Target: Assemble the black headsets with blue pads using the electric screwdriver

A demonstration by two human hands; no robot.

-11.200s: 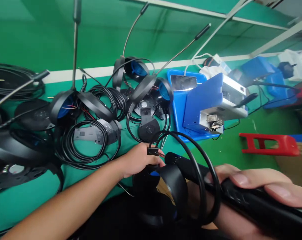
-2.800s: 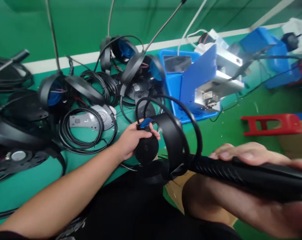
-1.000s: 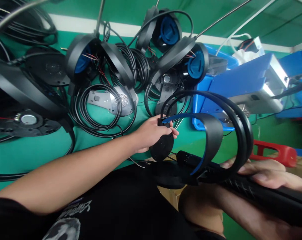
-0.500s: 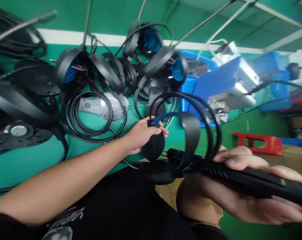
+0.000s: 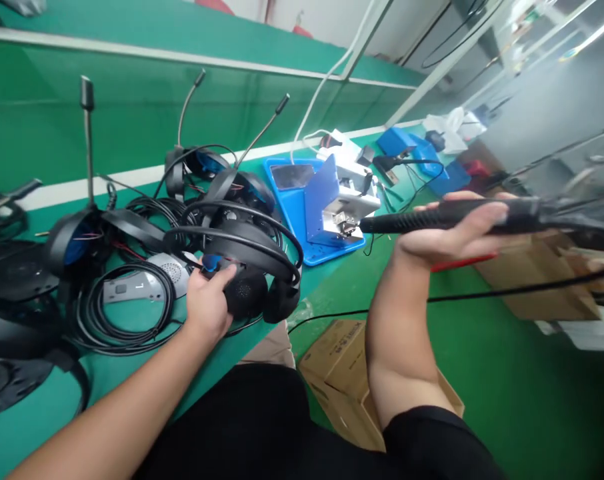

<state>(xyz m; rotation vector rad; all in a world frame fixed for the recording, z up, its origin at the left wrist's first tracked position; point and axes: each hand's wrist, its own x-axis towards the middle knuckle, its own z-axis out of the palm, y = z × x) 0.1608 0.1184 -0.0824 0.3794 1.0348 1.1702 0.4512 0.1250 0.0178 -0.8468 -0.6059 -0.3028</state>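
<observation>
My left hand (image 5: pixel 208 303) is closed around the ear cup of a black headset (image 5: pixel 252 263) at the near edge of the green bench (image 5: pixel 42 407); the headband arches up to the right of my fingers. My right hand (image 5: pixel 447 233) is raised to the right, off the bench, with its fingers wrapped round a long black pen-like tool (image 5: pixel 462 217). The tool's tip points left toward a blue fixture (image 5: pixel 327 207). A black cable (image 5: pixel 482 293) runs from the tool toward the right.
Several more black headsets with blue inner cups, coiled cables (image 5: pixel 125 313) and upright gooseneck microphones (image 5: pixel 87 143) crowd the bench's left and middle. A blue tray (image 5: pixel 287 183) lies behind the fixture. Cardboard boxes (image 5: pixel 342 370) stand on the green floor beside my legs.
My right hand has lifted the tool up and away from the headset. My left hand has lowered the headset to the bench edge. The view has swung up and right.
</observation>
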